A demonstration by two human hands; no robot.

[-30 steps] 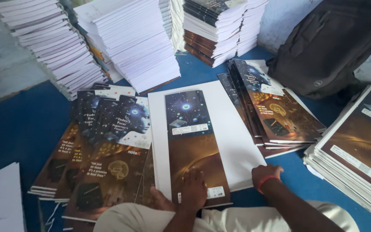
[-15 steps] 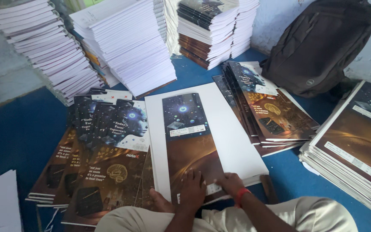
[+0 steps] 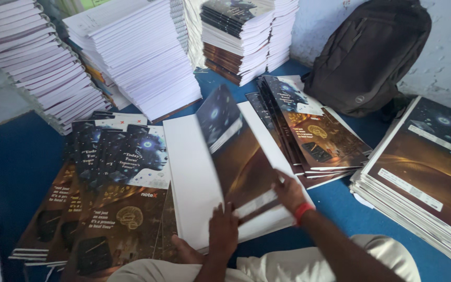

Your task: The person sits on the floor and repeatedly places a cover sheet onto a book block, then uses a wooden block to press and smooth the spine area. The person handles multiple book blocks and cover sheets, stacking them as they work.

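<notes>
Tall stacks of white-edged booklets (image 3: pixel 131 57) at rear, on blue floor (image 3: pixel 11 172). Dark backpack (image 3: pixel 371 52) leaning against pale wall (image 3: pixel 444 47). Fanned printed covers (image 3: pixel 105 198) at left; flat dark-covered pile (image 3: pixel 424 172) at right.

We see two bare forearms, no sleeves, left hand (image 3: pixel 224 230) without rings or watch, right hand (image 3: pixel 289 192) with a red band at the wrist, light beige trousers over our knees at frame bottom
</notes>
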